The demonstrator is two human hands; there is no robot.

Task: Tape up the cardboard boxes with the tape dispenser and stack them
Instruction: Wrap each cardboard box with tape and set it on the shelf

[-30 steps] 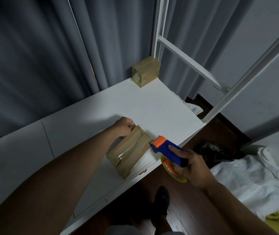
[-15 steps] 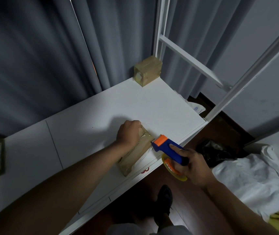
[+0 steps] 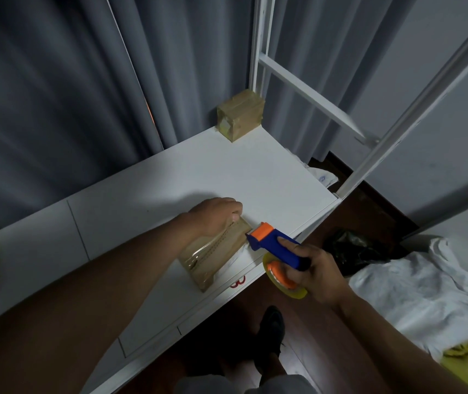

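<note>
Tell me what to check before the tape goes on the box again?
1. Left hand holds down the flat box: ok.
2. Right hand grips the tape dispenser: ok.
3. Dispenser's toothed end meets the box's near-right edge: looks ok.
4. Tape roll has tape left: ok.
5. Box fully on the white table: ok, though near the front edge.
6. Taped box at the back corner, ready for stacking: ok.
</note>
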